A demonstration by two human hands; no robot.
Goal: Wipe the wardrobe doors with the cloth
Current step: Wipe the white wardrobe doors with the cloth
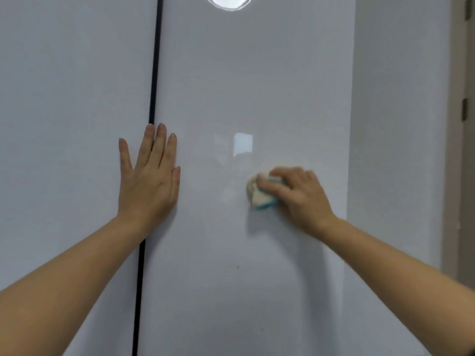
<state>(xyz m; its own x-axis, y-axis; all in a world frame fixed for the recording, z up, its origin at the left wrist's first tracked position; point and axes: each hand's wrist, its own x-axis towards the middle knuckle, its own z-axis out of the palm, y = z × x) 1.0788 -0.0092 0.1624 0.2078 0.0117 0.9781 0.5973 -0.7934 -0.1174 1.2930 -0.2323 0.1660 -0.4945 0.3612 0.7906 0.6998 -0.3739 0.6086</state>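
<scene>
Two glossy white wardrobe doors fill the view, the left door [72, 111] and the right door [244, 86], split by a thin dark gap [154, 73]. My left hand [149, 178] lies flat with straight fingers across that gap, pressing on both doors. My right hand [295, 194] grips a bunched cream cloth with a teal edge [257, 194] and holds it against the right door at mid height. The right hand looks motion-blurred.
A plain white wall [398, 124] stands to the right of the wardrobe. Further right is a beige door frame with dark hinges [465, 109]. A round lamp reflection [228, 1] shines at the top of the right door.
</scene>
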